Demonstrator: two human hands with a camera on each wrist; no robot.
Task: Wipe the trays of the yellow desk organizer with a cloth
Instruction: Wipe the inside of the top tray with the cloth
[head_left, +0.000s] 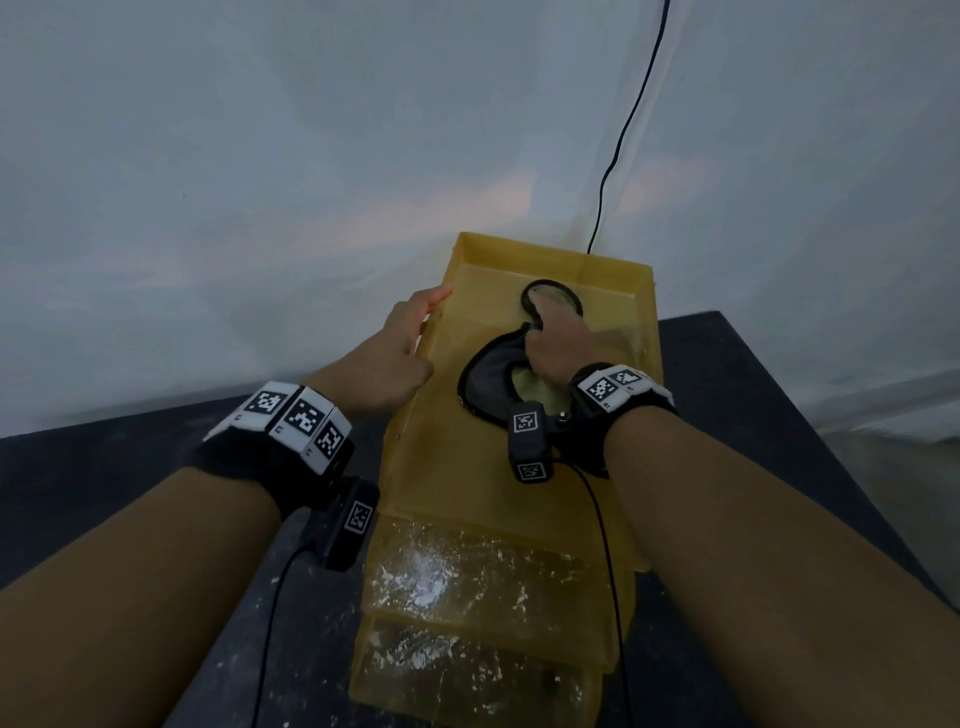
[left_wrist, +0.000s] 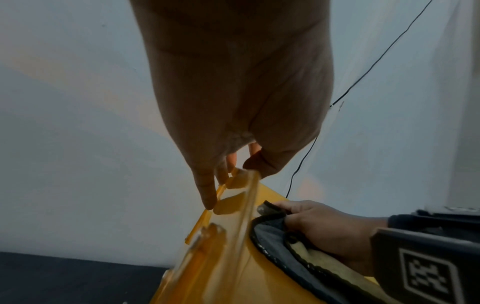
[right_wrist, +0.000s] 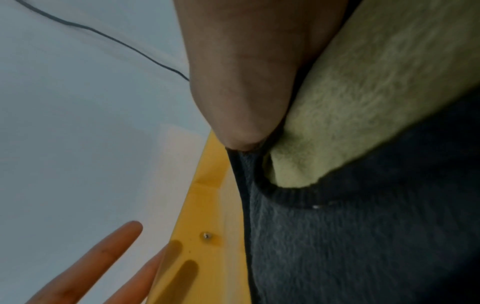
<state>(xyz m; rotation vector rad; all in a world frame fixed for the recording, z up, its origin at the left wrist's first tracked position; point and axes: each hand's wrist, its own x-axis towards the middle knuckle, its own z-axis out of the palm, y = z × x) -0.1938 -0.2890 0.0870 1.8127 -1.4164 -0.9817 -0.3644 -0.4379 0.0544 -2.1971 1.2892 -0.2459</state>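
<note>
The yellow desk organizer (head_left: 550, 254) stands on a dark table with three stepped trays. In the top tray my right hand (head_left: 558, 343) grips a bunched cloth (head_left: 491, 382), grey with black trim and a pale yellow-green underside (right_wrist: 363, 102), and holds it down on the tray floor. My left hand (head_left: 410, 332) holds the top tray's left wall (left_wrist: 249, 195), with the fingers (right_wrist: 111, 246) straight along the outside and the thumb on the rim. The middle tray (head_left: 467, 577) and the lowest tray (head_left: 457, 670) carry white dust and flecks.
The organizer's back stands against a white wall (head_left: 260, 156). A thin black cable (head_left: 623, 135) hangs down that wall behind the top tray. The dark table (head_left: 753, 395) extends to both sides, speckled with white dust. Wrist camera cables trail over the lower trays.
</note>
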